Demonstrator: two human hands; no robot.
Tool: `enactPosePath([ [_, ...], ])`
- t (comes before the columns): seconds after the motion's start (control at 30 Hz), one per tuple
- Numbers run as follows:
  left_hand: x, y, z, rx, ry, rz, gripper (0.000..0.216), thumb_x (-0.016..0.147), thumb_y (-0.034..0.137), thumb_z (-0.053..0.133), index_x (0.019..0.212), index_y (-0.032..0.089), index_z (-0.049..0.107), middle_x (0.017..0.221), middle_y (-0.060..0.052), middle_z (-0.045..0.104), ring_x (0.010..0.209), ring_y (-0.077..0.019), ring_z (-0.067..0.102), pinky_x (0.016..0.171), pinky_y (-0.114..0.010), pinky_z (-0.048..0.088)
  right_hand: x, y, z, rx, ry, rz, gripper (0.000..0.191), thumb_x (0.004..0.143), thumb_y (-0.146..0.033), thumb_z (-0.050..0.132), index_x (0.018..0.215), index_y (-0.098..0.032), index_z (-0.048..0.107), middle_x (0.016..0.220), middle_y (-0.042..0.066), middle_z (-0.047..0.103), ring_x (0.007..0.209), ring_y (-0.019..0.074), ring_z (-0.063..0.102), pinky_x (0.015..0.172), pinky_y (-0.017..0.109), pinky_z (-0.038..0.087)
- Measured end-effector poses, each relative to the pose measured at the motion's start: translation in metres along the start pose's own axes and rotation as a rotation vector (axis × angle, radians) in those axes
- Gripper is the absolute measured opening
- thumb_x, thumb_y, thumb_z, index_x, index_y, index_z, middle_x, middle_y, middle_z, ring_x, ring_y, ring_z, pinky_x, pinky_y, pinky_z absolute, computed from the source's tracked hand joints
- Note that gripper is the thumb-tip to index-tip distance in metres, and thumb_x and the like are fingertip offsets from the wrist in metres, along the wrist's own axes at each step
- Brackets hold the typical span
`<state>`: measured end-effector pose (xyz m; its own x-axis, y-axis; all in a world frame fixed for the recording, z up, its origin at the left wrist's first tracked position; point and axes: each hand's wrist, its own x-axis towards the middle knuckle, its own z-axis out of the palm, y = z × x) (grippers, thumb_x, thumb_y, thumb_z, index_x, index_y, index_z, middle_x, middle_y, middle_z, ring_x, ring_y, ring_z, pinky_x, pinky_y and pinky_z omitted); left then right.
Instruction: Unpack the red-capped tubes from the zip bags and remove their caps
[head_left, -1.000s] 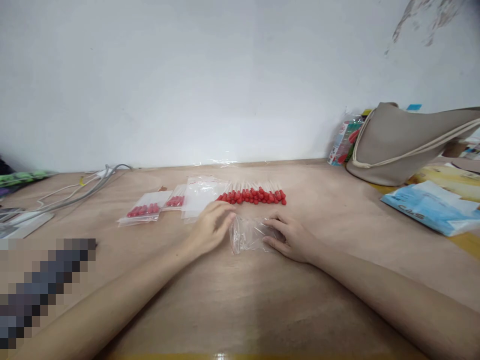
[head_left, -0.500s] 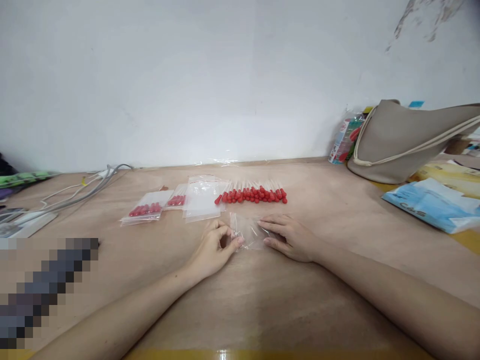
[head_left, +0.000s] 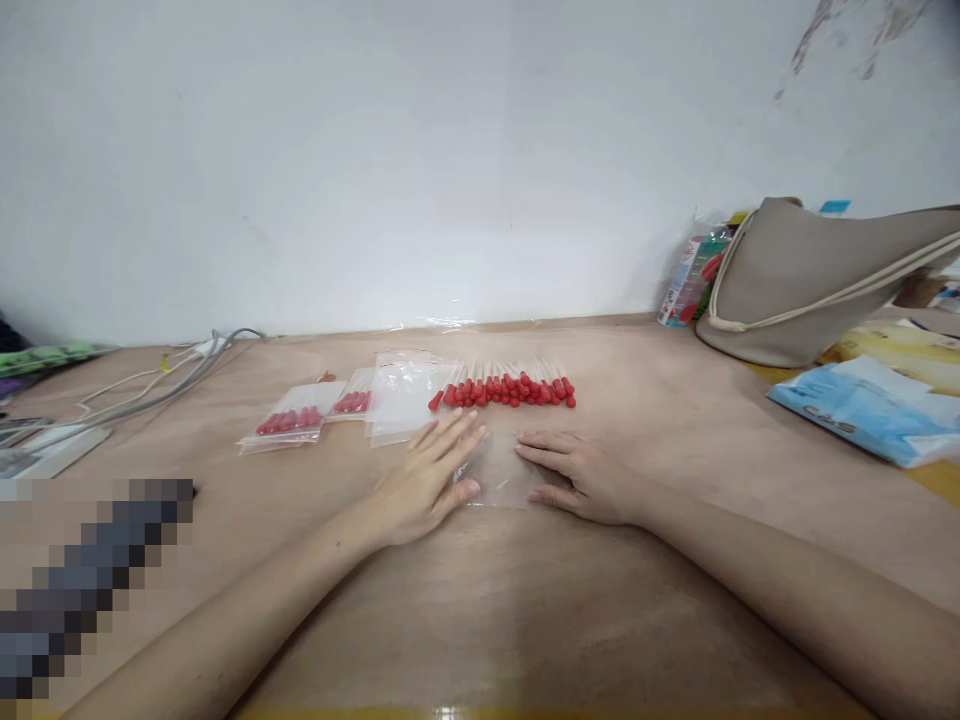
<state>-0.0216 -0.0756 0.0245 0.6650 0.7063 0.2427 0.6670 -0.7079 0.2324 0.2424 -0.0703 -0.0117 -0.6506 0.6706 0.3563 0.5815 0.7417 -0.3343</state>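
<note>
A clear plastic bag (head_left: 501, 475) lies flat on the table in front of me. Over its left end rests my left hand (head_left: 429, 480), fingers stretched out and spread. My right hand (head_left: 581, 475) lies on the right end, its fingers extended and the thumb apart. Just beyond the bag is a row of red-tipped white sticks (head_left: 510, 388), red ends toward me. To their left lies a stack of clear zip bags (head_left: 405, 395). Farther left are two bags holding red-tipped sticks, a nearer filled bag (head_left: 289, 418) and a farther filled bag (head_left: 352, 398).
At the right stand a grey-beige handbag (head_left: 810, 280) and a plastic bottle (head_left: 686, 275), with a blue tissue pack (head_left: 870, 410) nearer. Cables (head_left: 187, 375) run across the left side. A white wall (head_left: 450, 200) closes off the table's back.
My left hand has gone from pinching the bag's left edge to lying spread over it. The bag now looks flatter. My right hand has barely moved.
</note>
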Motion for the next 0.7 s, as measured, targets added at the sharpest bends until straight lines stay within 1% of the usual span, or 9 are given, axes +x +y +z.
enactPosePath([
  [0.07, -0.001, -0.002, 0.003, 0.018, -0.170, 0.045, 0.057, 0.089, 0.046, 0.035, 0.139, 0.024, 0.020, 0.146, -0.008, 0.020, 0.135, -0.0233, 0.015, 0.110, -0.046, 0.010, 0.000, 0.000, 0.000, 0.003, 0.003, -0.002, 0.052, 0.082, -0.047, 0.049, 0.128, -0.021, 0.046, 0.130, 0.010, 0.048, 0.118, 0.0239, 0.045, 0.098, 0.044, 0.037],
  [0.13, -0.002, -0.005, 0.006, 0.008, -0.232, 0.022, 0.059, 0.089, 0.048, 0.033, 0.140, 0.022, 0.016, 0.146, -0.009, 0.017, 0.135, -0.0234, 0.012, 0.110, -0.048, 0.006, 0.000, 0.001, 0.000, 0.003, 0.003, 0.000, 0.053, 0.082, -0.047, 0.049, 0.128, -0.021, 0.046, 0.130, 0.011, 0.048, 0.118, 0.0241, 0.045, 0.098, 0.044, 0.037],
  [0.23, -0.001, -0.007, 0.007, -0.059, -0.160, -0.030, 0.052, 0.091, 0.044, 0.031, 0.137, 0.023, 0.026, 0.145, -0.008, 0.022, 0.135, -0.0223, 0.017, 0.110, -0.047, 0.013, 0.000, 0.000, -0.002, 0.014, -0.011, -0.018, 0.051, 0.083, -0.045, 0.049, 0.128, -0.022, 0.045, 0.131, 0.010, 0.047, 0.119, 0.0240, 0.044, 0.099, 0.045, 0.037],
  [0.3, 0.004, -0.004, 0.007, -0.123, -0.049, -0.060, 0.045, 0.090, 0.041, 0.035, 0.131, 0.023, 0.039, 0.140, -0.008, 0.035, 0.130, -0.0217, 0.029, 0.107, -0.044, 0.024, 0.000, -0.001, -0.004, 0.038, -0.054, -0.065, 0.050, 0.083, -0.043, 0.049, 0.129, -0.023, 0.044, 0.132, 0.009, 0.046, 0.120, 0.0229, 0.044, 0.099, 0.044, 0.037],
  [0.37, 0.009, 0.000, 0.007, -0.188, 0.030, -0.092, 0.039, 0.085, 0.039, 0.045, 0.121, 0.022, 0.050, 0.127, -0.009, 0.049, 0.119, -0.0222, 0.043, 0.101, -0.041, 0.034, 0.000, -0.003, -0.006, 0.073, -0.106, -0.118, 0.049, 0.084, -0.041, 0.049, 0.129, -0.024, 0.043, 0.134, 0.009, 0.044, 0.120, 0.0215, 0.043, 0.100, 0.042, 0.037],
  [0.43, 0.013, 0.002, 0.008, -0.256, 0.023, -0.167, 0.039, 0.077, 0.039, 0.058, 0.112, 0.021, 0.055, 0.112, -0.008, 0.057, 0.102, -0.0216, 0.053, 0.089, -0.037, 0.042, -0.001, -0.004, -0.007, 0.104, -0.123, -0.142, 0.049, 0.084, -0.040, 0.048, 0.129, -0.022, 0.043, 0.135, 0.009, 0.043, 0.122, 0.0204, 0.042, 0.100, 0.040, 0.037],
  [0.57, 0.015, 0.000, 0.003, -0.417, -0.134, -0.411, 0.043, 0.060, 0.039, 0.071, 0.095, 0.018, 0.056, 0.077, 0.000, 0.058, 0.064, -0.0143, 0.053, 0.056, -0.025, 0.043, -0.002, -0.005, -0.005, 0.111, -0.068, -0.117, 0.045, 0.086, -0.036, 0.046, 0.128, -0.021, 0.045, 0.133, 0.010, 0.044, 0.121, 0.0206, 0.043, 0.099, 0.040, 0.038],
  [0.63, 0.013, -0.003, -0.006, -0.490, -0.278, -0.421, 0.033, 0.061, 0.040, 0.070, 0.081, 0.017, 0.057, 0.063, 0.004, 0.052, 0.055, -0.0115, 0.048, 0.049, -0.021, 0.036, -0.002, -0.004, -0.004, 0.089, -0.028, -0.086, 0.043, 0.086, -0.035, 0.045, 0.128, -0.021, 0.046, 0.131, 0.011, 0.047, 0.118, 0.0214, 0.045, 0.097, 0.041, 0.040],
  [0.7, 0.013, -0.009, -0.019, -0.540, -0.322, -0.387, 0.026, 0.068, 0.043, 0.062, 0.069, 0.017, 0.055, 0.058, 0.004, 0.049, 0.053, -0.0104, 0.046, 0.049, -0.020, 0.033, -0.002, -0.004, -0.003, 0.071, -0.001, -0.065, 0.043, 0.087, -0.035, 0.045, 0.127, -0.021, 0.047, 0.128, 0.011, 0.049, 0.116, 0.0218, 0.047, 0.096, 0.041, 0.041],
])
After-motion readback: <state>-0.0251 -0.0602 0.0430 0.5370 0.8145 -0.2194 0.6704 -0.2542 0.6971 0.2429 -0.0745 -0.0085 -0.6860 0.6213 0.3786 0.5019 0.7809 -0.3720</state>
